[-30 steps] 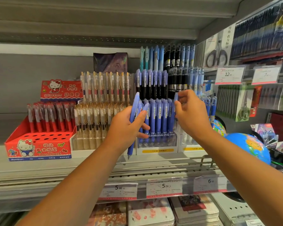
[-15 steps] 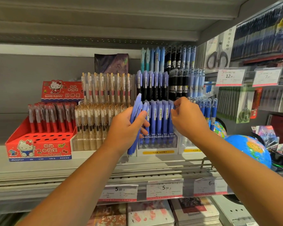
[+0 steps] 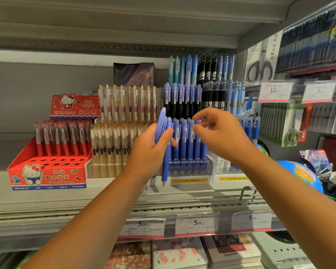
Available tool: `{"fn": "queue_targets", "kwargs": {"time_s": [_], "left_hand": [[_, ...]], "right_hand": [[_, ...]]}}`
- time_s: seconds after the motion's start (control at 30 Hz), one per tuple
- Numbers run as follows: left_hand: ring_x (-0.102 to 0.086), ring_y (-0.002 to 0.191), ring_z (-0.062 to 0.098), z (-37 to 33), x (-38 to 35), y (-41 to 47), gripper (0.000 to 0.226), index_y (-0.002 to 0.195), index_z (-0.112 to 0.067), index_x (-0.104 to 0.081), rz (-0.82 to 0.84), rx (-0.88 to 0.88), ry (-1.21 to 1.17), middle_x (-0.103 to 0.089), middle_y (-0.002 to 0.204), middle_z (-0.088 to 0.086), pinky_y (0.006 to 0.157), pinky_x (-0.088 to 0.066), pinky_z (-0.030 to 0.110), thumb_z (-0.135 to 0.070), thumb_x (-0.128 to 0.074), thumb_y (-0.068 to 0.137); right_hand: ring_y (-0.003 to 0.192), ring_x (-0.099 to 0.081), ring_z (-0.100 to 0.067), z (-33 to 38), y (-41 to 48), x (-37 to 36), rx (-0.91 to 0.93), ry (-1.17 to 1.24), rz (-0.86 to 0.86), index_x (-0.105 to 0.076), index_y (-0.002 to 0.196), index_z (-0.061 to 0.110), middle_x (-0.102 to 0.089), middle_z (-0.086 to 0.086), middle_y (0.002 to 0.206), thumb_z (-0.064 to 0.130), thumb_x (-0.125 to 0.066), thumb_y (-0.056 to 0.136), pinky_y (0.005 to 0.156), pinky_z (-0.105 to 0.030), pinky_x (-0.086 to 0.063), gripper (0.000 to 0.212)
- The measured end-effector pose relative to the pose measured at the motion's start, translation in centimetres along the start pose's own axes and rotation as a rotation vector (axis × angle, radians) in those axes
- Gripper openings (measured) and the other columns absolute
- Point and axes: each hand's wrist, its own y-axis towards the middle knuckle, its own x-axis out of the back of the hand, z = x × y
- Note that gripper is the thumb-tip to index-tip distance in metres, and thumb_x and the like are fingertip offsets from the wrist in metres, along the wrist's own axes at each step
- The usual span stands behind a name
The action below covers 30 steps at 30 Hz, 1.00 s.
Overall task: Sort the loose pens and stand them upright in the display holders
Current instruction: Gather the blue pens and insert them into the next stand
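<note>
My left hand (image 3: 148, 153) grips a bundle of several loose blue pens (image 3: 162, 131), held nearly upright with their tips hanging down in front of the shelf. Just to the right stands a clear display holder (image 3: 189, 168) filled with a row of matching blue pens (image 3: 186, 139). My right hand (image 3: 221, 133) hovers by the tops of that row, thumb and fingers loosely curled and apart, with nothing between them. Behind the row rises a higher tier of blue-capped black pens (image 3: 181, 100).
A red Hello Kitty box (image 3: 47, 172) of red pens stands at the left, and clear gold-clip pens (image 3: 113, 141) beside it. A globe (image 3: 301, 176) sits at the right, hanging scissors packs (image 3: 260, 61) above it. Price tags (image 3: 195, 224) line the shelf edge.
My right hand pushed a blue pen down into the holder's front row and let go of it, its fingers now spread. My left hand kept its bundle almost still.
</note>
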Motion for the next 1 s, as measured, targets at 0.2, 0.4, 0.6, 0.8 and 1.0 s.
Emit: {"fn": "queue_targets", "kwargs": {"time_s": [0.2, 0.4, 0.6, 0.8, 1.0], "left_hand": [[-0.061, 0.070, -0.002, -0.5, 0.1, -0.2, 0.015, 0.103, -0.035, -0.061, -0.008, -0.015, -0.059, -0.065, 0.089, -0.008, 0.063, -0.047, 0.015, -0.031, -0.047, 0.103], [-0.062, 0.071, -0.001, -0.7, 0.1, -0.2, 0.016, 0.107, -0.032, -0.062, -0.007, 0.019, -0.143, -0.065, 0.098, 0.001, 0.060, -0.048, 0.014, -0.029, -0.046, 0.103], [-0.062, 0.059, -0.002, -0.7, -0.1, -0.3, 0.016, 0.103, -0.032, -0.062, 0.022, 0.004, -0.160, -0.065, 0.072, -0.015, 0.051, -0.046, 0.011, -0.027, -0.047, 0.103], [-0.049, 0.050, -0.001, -0.6, 0.0, -0.2, 0.011, 0.104, -0.029, -0.055, -0.041, 0.052, -0.228, -0.057, 0.068, -0.016, 0.046, -0.038, 0.012, -0.027, -0.045, 0.104], [-0.037, 0.048, 0.007, -0.6, 0.1, 0.0, 0.010, 0.100, -0.023, -0.045, -0.118, 0.068, -0.315, -0.047, 0.074, 0.004, 0.043, -0.033, 0.019, -0.016, -0.040, 0.106]], "right_hand": [[0.074, -0.074, -0.018, 2.0, -0.6, -2.4, -0.036, 0.420, 0.211, -0.062, 0.111, 0.021, -0.067, -0.006, 0.098, 0.013, -0.076, 0.085, 0.063, -0.030, -0.061, 0.031], [0.079, -0.073, -0.018, 2.0, -0.9, -3.2, -0.067, 0.472, 0.179, -0.051, 0.125, 0.024, -0.069, -0.008, 0.097, 0.011, -0.082, 0.079, 0.071, -0.032, -0.062, 0.056], [0.081, -0.072, -0.026, 1.8, -1.3, -3.7, -0.047, 0.451, 0.201, -0.045, 0.125, 0.029, -0.068, -0.013, 0.094, 0.006, -0.077, 0.082, 0.078, -0.047, -0.059, 0.058], [0.077, -0.070, -0.030, 1.4, -0.6, -3.3, 0.024, 0.388, 0.124, -0.044, 0.120, 0.037, -0.060, -0.012, 0.094, 0.006, -0.072, 0.087, 0.072, -0.049, -0.059, 0.054], [0.076, -0.068, -0.020, 0.9, 1.0, -3.0, 0.060, 0.316, -0.022, -0.039, 0.125, 0.043, -0.056, -0.006, 0.093, 0.009, -0.071, 0.089, 0.072, -0.043, -0.060, 0.059]]}}
